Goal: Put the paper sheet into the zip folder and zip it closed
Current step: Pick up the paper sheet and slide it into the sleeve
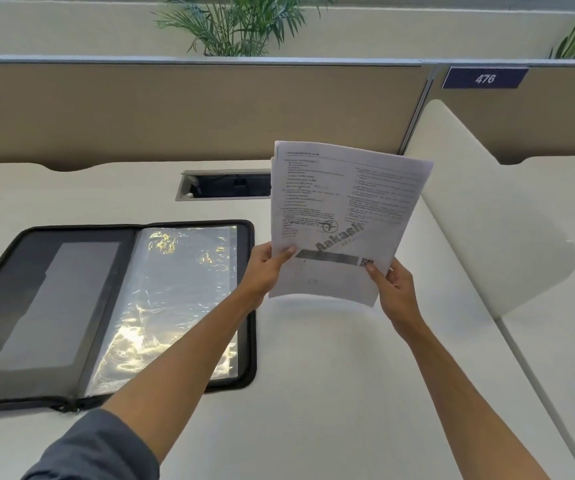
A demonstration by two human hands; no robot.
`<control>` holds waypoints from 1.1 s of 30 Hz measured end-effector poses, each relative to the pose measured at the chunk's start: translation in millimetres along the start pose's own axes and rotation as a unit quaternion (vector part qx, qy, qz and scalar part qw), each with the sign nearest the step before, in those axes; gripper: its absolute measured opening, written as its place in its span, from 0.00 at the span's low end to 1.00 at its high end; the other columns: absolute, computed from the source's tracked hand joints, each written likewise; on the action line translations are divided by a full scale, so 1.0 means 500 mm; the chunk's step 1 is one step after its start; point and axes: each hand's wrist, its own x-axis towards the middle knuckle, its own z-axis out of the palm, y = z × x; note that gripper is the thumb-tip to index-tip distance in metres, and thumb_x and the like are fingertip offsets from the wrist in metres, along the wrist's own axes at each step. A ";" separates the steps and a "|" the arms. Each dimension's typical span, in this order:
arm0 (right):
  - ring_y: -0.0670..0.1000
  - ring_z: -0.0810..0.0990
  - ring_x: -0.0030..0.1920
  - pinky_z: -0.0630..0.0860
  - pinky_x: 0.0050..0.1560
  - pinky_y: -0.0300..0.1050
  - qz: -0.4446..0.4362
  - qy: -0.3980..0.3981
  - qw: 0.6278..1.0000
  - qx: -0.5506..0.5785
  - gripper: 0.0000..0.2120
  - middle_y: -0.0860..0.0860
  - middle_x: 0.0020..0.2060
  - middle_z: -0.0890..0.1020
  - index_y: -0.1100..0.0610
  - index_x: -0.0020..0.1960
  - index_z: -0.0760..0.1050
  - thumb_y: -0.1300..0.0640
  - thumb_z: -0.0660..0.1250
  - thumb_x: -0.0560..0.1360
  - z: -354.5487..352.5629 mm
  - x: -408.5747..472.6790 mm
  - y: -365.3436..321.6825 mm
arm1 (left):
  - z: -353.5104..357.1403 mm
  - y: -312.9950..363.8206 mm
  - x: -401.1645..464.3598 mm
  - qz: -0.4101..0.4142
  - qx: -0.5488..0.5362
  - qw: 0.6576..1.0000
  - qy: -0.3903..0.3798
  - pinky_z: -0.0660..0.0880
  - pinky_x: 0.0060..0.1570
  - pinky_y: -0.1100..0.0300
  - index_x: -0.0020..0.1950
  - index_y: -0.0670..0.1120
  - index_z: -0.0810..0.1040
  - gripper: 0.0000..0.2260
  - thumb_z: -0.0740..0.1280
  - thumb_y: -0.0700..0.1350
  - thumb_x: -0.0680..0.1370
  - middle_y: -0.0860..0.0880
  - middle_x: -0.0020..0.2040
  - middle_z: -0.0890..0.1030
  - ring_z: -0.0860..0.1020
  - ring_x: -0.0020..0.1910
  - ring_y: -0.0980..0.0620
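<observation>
A printed paper sheet (pixel 341 209) with small text and a grey watermark is held upright above the white desk (pixel 313 375), right of centre. My left hand (pixel 265 268) pinches its lower left edge, thumb on the front. My right hand (pixel 391 285) grips its lower right corner. To the left, the black zip folder (pixel 19 271) lies open flat on the desk, with shiny clear plastic sleeves (pixel 175 299) on its right half and a grey pocket on its left half. My left forearm crosses over the folder's lower right corner.
A cable port (pixel 223 185) is cut into the desk behind the folder. A beige partition wall (pixel 192 109) runs along the back, with a blue "476" label (pixel 485 78). A white curved divider (pixel 486 216) stands on the right. Plants (pixel 241 22) show above the partition.
</observation>
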 end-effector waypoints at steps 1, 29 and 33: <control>0.49 0.84 0.52 0.81 0.47 0.40 0.006 0.003 1.000 -0.003 0.14 0.47 0.53 0.85 0.45 0.59 0.78 0.61 0.64 0.80 -0.002 0.004 -0.006 | -0.002 0.005 0.001 0.005 0.006 1.000 -0.004 0.80 0.46 0.58 0.58 0.49 0.81 0.09 0.65 0.44 0.80 0.52 0.53 0.85 0.83 0.51 0.50; 0.53 0.84 0.53 0.82 0.48 0.47 0.208 -0.279 0.936 -0.061 0.18 0.50 0.55 0.85 0.54 0.62 0.78 0.60 0.72 0.73 0.216 0.197 -0.059 | -0.276 0.035 0.022 -0.182 -0.028 0.983 0.021 0.80 0.40 0.55 0.56 0.37 0.80 0.10 0.68 0.35 0.75 0.42 0.51 0.85 0.84 0.45 0.44; 0.53 0.85 0.52 0.83 0.49 0.47 0.204 -0.267 0.940 -0.050 0.17 0.52 0.55 0.85 0.56 0.62 0.78 0.62 0.72 0.73 0.256 0.215 -0.032 | -0.315 0.023 0.042 -0.200 -0.038 0.979 0.024 0.81 0.41 0.55 0.55 0.38 0.81 0.10 0.68 0.34 0.75 0.43 0.51 0.85 0.84 0.46 0.44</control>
